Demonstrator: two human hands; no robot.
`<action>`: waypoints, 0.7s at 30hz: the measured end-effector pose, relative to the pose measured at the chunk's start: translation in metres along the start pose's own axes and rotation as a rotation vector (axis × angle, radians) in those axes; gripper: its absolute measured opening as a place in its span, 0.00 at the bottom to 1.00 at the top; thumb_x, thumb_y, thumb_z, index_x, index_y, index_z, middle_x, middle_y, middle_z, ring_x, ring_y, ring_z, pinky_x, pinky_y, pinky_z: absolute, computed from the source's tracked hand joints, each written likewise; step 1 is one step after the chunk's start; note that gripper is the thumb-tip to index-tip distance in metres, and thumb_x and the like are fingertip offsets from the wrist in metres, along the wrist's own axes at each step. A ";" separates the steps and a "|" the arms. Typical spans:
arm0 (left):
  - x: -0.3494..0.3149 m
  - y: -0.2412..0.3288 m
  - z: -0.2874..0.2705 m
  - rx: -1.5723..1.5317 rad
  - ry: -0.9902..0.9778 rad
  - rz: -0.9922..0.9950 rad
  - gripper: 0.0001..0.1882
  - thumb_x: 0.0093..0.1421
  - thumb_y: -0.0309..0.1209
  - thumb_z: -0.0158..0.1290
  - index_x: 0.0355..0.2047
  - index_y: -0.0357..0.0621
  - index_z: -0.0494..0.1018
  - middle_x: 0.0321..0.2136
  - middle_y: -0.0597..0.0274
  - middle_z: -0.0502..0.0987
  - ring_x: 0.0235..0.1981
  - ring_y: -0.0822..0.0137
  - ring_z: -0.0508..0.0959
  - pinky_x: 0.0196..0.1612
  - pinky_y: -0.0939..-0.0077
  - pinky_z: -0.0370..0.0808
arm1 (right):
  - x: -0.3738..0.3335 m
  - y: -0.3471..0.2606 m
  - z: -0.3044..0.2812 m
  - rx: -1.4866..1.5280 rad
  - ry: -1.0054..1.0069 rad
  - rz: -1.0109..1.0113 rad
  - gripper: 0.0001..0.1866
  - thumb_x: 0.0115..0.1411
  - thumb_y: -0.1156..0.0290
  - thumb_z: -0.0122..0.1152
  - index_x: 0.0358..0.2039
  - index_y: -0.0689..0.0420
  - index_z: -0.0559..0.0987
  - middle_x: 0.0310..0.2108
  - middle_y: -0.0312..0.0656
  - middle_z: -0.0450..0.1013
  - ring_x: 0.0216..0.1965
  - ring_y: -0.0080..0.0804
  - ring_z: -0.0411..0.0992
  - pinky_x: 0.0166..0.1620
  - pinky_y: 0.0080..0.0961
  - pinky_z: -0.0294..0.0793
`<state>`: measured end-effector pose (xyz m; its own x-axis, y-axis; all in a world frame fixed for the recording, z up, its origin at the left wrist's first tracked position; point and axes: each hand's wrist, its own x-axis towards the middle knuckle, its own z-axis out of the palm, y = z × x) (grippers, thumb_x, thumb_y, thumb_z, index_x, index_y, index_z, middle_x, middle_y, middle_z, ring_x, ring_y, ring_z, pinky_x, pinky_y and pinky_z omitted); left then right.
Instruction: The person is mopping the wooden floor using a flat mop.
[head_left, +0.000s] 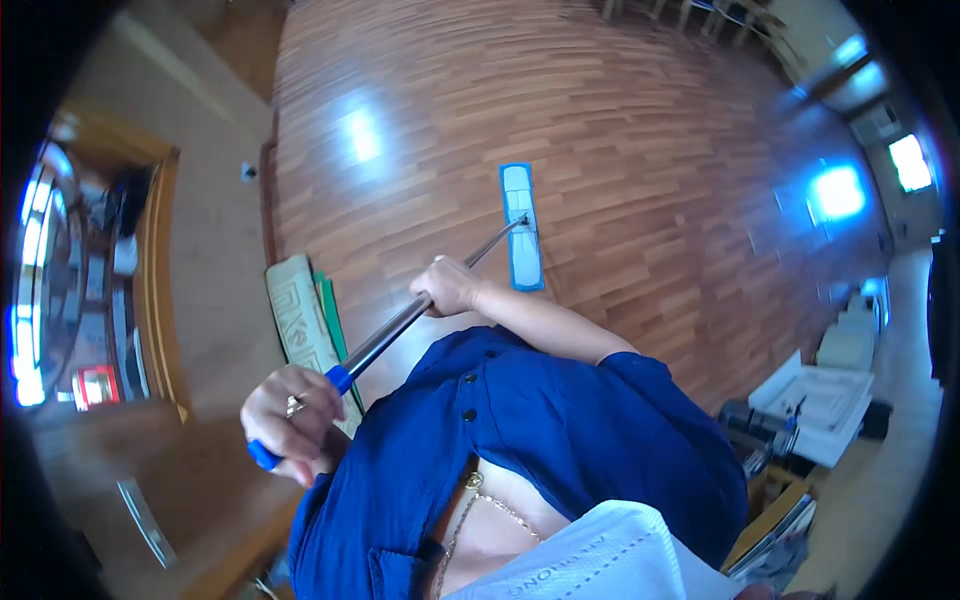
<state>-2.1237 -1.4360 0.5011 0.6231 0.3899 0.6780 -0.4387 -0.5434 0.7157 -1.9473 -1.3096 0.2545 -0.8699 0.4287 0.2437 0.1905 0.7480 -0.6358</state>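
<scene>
A flat mop's head [519, 250], a long pale pad with a blue border, lies flat on the wood floor ahead of me. From its middle joint a metal mop handle [385, 337] slants toward me and to the left, ending in a blue grip. My left hand [292, 420] is closed around that blue end; a ring shows on one finger. Lower down the pole, my right hand [452, 286] wraps around the bare metal, its forearm crossing in front of my body.
The brown plank floor [640, 190] spreads ahead and to the right. On the left stands a wall [215, 230] with a wood-framed opening [165, 290]. A rolled patterned mat [297, 315] lies near its foot. At right are a white tray-like box [815, 405] and chairs [735, 15] far off.
</scene>
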 end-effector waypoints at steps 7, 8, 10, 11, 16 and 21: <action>0.028 -0.051 -0.014 -0.061 -0.013 -0.059 0.16 0.54 0.36 0.63 0.18 0.39 0.74 0.12 0.61 0.72 0.14 0.63 0.73 0.29 0.64 0.75 | -0.049 0.039 -0.029 -0.060 0.030 0.267 0.10 0.39 0.63 0.69 0.22 0.47 0.76 0.22 0.38 0.76 0.30 0.45 0.76 0.39 0.45 0.70; 0.031 -0.055 -0.016 -0.081 -0.007 -0.063 0.16 0.55 0.36 0.63 0.18 0.39 0.74 0.12 0.61 0.72 0.14 0.63 0.73 0.29 0.64 0.75 | -0.055 0.039 -0.030 -0.064 0.055 0.284 0.10 0.40 0.63 0.69 0.23 0.47 0.77 0.22 0.38 0.76 0.30 0.45 0.76 0.39 0.44 0.70; 0.038 -0.065 -0.023 -0.114 -0.001 -0.043 0.15 0.55 0.36 0.62 0.19 0.39 0.74 0.12 0.62 0.72 0.15 0.63 0.73 0.29 0.64 0.76 | -0.068 0.040 -0.036 -0.009 0.110 0.345 0.11 0.40 0.62 0.69 0.25 0.46 0.76 0.23 0.36 0.77 0.30 0.43 0.76 0.40 0.43 0.70; 0.042 -0.070 -0.025 -0.125 0.015 -0.037 0.15 0.55 0.36 0.62 0.19 0.39 0.74 0.12 0.61 0.72 0.15 0.63 0.73 0.29 0.64 0.76 | -0.074 0.040 -0.039 0.034 0.148 0.375 0.11 0.40 0.62 0.69 0.24 0.47 0.76 0.23 0.35 0.77 0.30 0.43 0.76 0.40 0.42 0.70; 0.070 -0.110 -0.014 -0.147 0.221 -0.167 0.15 0.51 0.37 0.65 0.18 0.40 0.75 0.13 0.60 0.73 0.16 0.62 0.73 0.29 0.59 0.73 | -0.111 0.070 -0.056 -0.041 0.393 0.384 0.12 0.49 0.70 0.58 0.36 0.44 0.72 0.25 0.35 0.75 0.30 0.41 0.75 0.37 0.41 0.69; 0.091 -0.180 -0.015 -0.043 0.237 -0.210 0.12 0.55 0.32 0.62 0.20 0.39 0.74 0.17 0.59 0.73 0.20 0.60 0.74 0.39 0.54 0.74 | -0.140 0.135 -0.073 -0.080 0.639 0.556 0.14 0.46 0.74 0.59 0.36 0.48 0.72 0.27 0.38 0.75 0.34 0.41 0.75 0.38 0.40 0.68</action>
<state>-1.9980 -1.2917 0.4366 0.5370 0.6553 0.5312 -0.3464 -0.4028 0.8472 -1.7667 -1.2315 0.1882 -0.2203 0.9303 0.2932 0.5667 0.3667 -0.7378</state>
